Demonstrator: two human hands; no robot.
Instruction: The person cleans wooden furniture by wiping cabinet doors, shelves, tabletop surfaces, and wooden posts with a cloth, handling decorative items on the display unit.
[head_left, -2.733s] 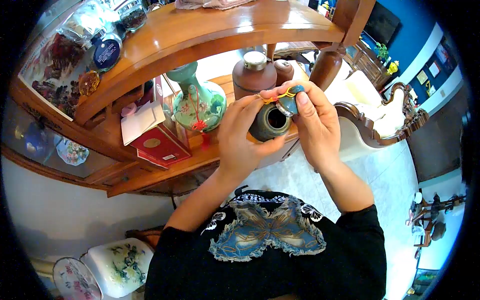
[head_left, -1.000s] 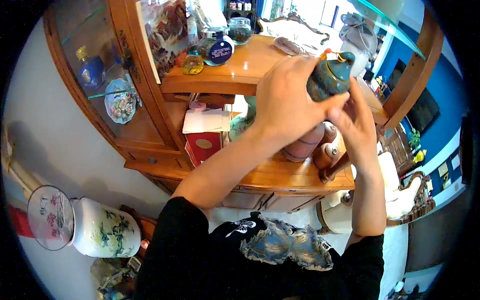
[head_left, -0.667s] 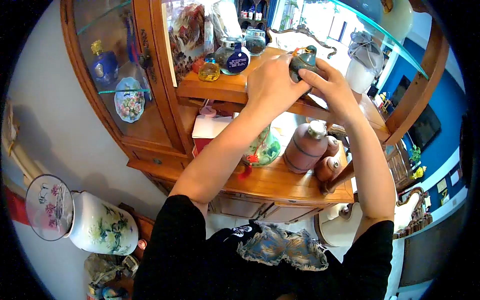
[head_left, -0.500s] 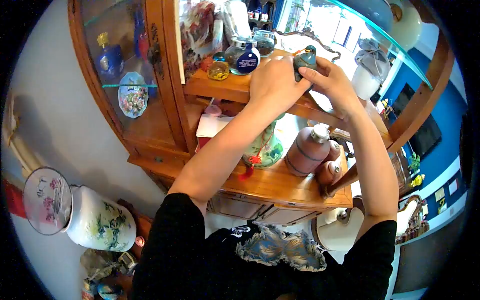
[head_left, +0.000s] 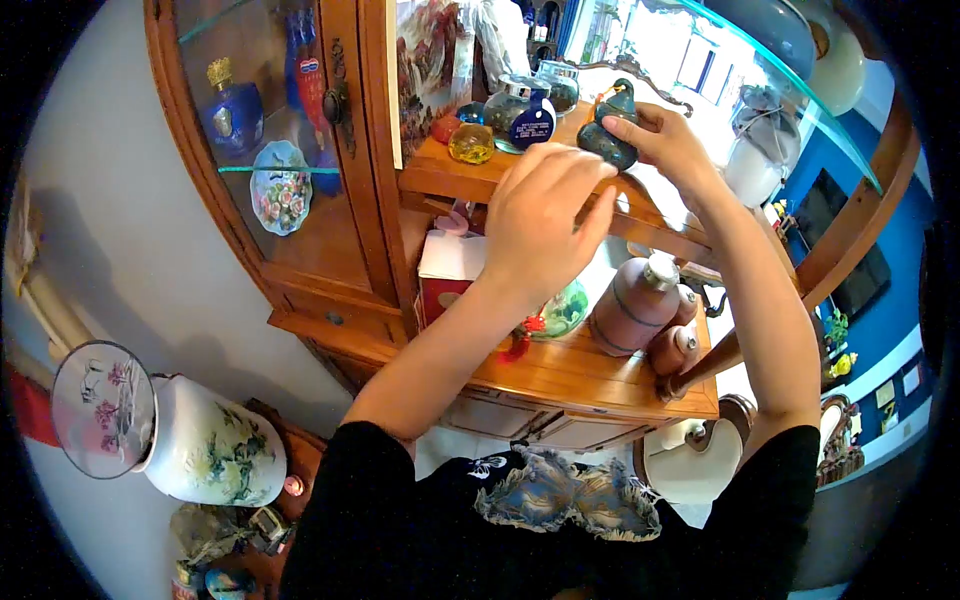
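A small dark blue-green lidded jar (head_left: 608,148) with an orange cord round its knob stands upright on the upper wooden shelf (head_left: 460,181). My right hand (head_left: 668,142) has its thumb and fingers round the jar's upper right side. Just below and left of the jar, my left hand (head_left: 545,215) is off it, thumb apart from the bent fingers and nothing held. Left of the jar on the same shelf are a glass jar with a dark blue round label (head_left: 533,124) and a small yellow glass piece (head_left: 471,144).
Below stand brown bottles (head_left: 634,308), a green vase (head_left: 565,308) with a red tassel and a red box (head_left: 440,296). A glass shelf edge (head_left: 800,95) hangs at upper right. A glass-doored cabinet (head_left: 365,200) is left, a white floral jar (head_left: 215,440) lower left.
Both hands carried the lidded jar up from the lower shelf area to the upper shelf. My left hand has since let go and drawn back down and left; my right hand stays at the jar.
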